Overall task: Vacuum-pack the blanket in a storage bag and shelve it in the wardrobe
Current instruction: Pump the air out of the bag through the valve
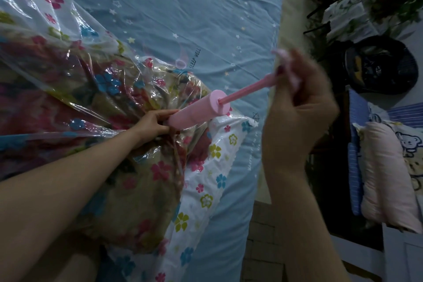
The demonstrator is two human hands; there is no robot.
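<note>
1. The base of a pink plastic cylindrical hand pump (198, 110) is gripped by the left hand (153, 122), fingers and thumb curled round its lower end where it meets the bag.
2. The blurred pink T-handle (288, 68) at the end of the pump's thin pink plunger rod (247, 87) is held in the right hand (299, 107), whose fingers are curled round it; the rod is seen drawn well out of the cylinder.
3. The pump is tilted, its base set against the top of a clear plastic storage bag printed with coloured flowers (68, 36).
4. A patterned blanket in brown, red and blue (128, 190) is contained inside the bag; the plastic is crinkled and partly puffed over it.
5. The bag's white flower-printed edge (206, 194) is laid flat on the bed, toward the bed's right side.
6. The bag is borne by a light blue bedsheet with small stars and flowers (183, 11); bare sheet is left beyond the bag and along its right edge.
7. The bed's right edge is marked by a pale yellow mattress side (291, 14).
8. Beyond that edge, a pale pink pillow (384, 171), a dark round fan (380, 64) and blurred clutter are seen on the floor side.
</note>
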